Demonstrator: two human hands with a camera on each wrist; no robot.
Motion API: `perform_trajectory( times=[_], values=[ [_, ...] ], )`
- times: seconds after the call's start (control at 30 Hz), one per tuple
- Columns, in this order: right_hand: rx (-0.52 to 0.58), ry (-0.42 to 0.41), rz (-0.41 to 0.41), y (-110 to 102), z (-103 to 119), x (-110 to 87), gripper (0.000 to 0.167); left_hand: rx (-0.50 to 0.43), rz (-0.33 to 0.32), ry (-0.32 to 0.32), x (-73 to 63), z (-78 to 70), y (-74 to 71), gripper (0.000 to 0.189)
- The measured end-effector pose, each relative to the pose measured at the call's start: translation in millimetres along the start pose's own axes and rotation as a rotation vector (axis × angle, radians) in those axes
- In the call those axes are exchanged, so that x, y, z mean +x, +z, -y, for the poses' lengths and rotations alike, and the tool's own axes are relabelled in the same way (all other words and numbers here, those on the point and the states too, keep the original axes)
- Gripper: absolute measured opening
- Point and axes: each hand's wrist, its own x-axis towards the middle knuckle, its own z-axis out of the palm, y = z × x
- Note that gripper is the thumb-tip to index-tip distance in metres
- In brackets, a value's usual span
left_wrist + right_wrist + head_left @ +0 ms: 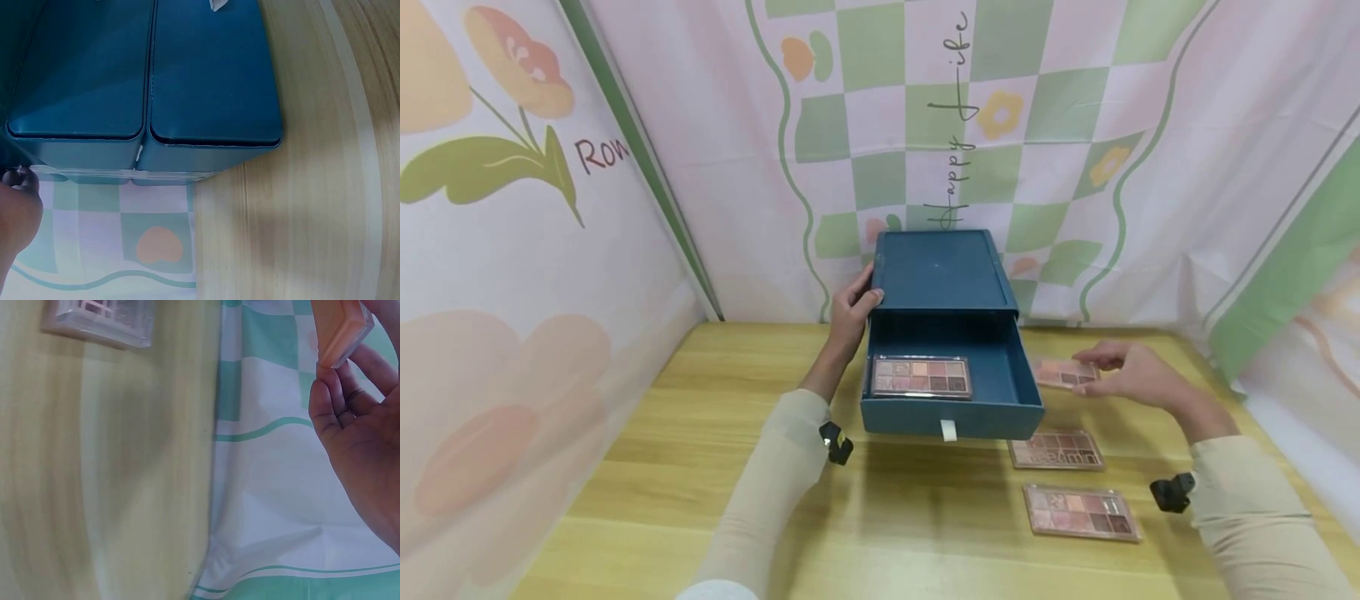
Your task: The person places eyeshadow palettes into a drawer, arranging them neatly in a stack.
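Observation:
A dark blue drawer box (943,271) stands at the back of the table, its top drawer (951,421) pulled out toward me. My left hand (850,312) holds the box's left side near the top, thumb at the upper edge. One eyeshadow palette (921,377) lies in the drawer, toward the front left. To the right of the drawer, my right hand (1131,375) pinches another eyeshadow palette (1063,372) by its right end; the drawer wall hides its left end. In the right wrist view this palette (339,331) is raised off the table, fingers beneath it.
Two more eyeshadow palettes, one (1057,450) behind the other (1081,512), lie on the wooden table (925,533) right of the drawer. A lower drawer front (215,75) shows in the left wrist view. Patterned cloth (820,183) hangs behind and at both sides.

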Motion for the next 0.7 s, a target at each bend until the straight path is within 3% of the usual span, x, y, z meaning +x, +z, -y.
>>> perform_trajectory(
  times=[0.47,0.7],
  values=[
    [-0.079,0.014,-0.008,-27,22,-6.2,0.062,-0.019,0.008,0.006,-0.1,0.6,-0.6,0.061],
    [-0.007,-0.019,-0.029,-32,25,-7.9,0.06,-0.015,0.01,0.005,1.4,2.7,-1.0,0.062]
  ],
)
